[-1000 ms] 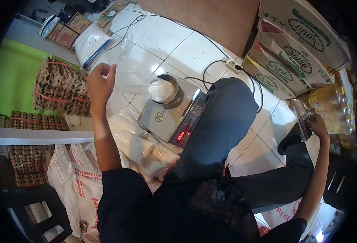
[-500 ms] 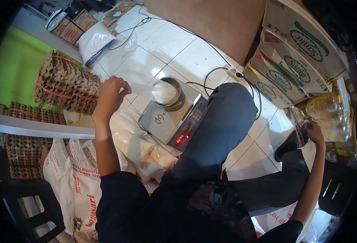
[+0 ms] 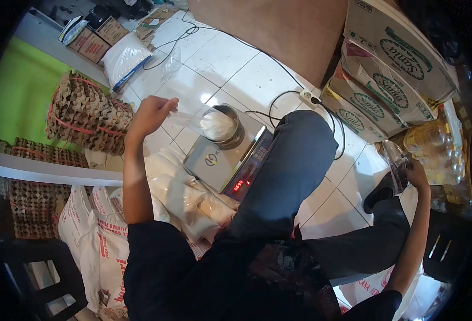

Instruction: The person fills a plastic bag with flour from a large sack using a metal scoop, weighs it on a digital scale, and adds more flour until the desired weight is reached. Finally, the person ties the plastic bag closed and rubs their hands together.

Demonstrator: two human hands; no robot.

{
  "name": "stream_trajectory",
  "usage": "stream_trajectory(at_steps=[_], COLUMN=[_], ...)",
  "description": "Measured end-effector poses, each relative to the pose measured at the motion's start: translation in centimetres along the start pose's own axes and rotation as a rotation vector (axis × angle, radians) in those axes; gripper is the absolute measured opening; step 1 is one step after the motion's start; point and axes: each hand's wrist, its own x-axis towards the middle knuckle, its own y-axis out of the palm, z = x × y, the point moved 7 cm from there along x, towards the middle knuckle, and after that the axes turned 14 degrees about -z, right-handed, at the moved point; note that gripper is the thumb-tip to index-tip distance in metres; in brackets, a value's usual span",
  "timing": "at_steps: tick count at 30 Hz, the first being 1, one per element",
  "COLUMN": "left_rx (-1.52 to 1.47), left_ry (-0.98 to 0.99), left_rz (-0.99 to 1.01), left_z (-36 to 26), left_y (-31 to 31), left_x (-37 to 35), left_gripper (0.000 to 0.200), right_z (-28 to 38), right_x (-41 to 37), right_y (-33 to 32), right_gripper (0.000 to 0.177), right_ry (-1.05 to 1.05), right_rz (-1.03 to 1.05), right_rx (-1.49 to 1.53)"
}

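My left hand is closed on the open end of a clear plastic bag, which stretches out to the right. White powder fills the bag's lower end, resting in a round metal pot. That pot stands on the silver plate of a digital scale, whose red digits are lit. Far to the right, my right hand is closed around a clear plastic thing, its kind hard to make out, beside plastic-wrapped bottles of yellow oil.
Filled clear bags lie against the scale's near left side. Printed white sacks and stacked egg trays stand left. Cartons are piled at the right. A power strip and cables cross the tiled floor.
My left hand has tightened its pinch and pulled the bag's end straighter. The powder end looks rounder and more bunched in the pot. My right hand stays nearly still.
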Motion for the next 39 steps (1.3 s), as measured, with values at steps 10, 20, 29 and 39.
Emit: stream_trajectory(at_steps=[10, 20, 29, 39], left_rx=[-0.033, -0.002, 0.026, 0.342], left_ry=[0.109, 0.246, 0.201, 0.297], left_rz=[-0.037, -0.153, -0.477, -0.114], left_z=[-7.4, -8.8, -7.9, -2.8], left_y=[1.5, 1.7, -3.1, -2.4], left_x=[3.3, 1.9, 1.3, -3.3], left_gripper=[0.044, 0.038, 0.019, 0.028], right_z=[-0.6, 0.4, 0.3, 0.5], right_x=[0.2, -0.3, -0.3, 0.0], right_y=[0.3, -0.3, 0.0, 0.1], right_gripper=[0.023, 0.023, 0.02, 0.022], right_ry=[0.026, -0.012, 0.024, 0.014], right_rz=[0.059, 0.023, 0.007, 0.028], right_rx=[0.043, 0.027, 0.117, 0.061])
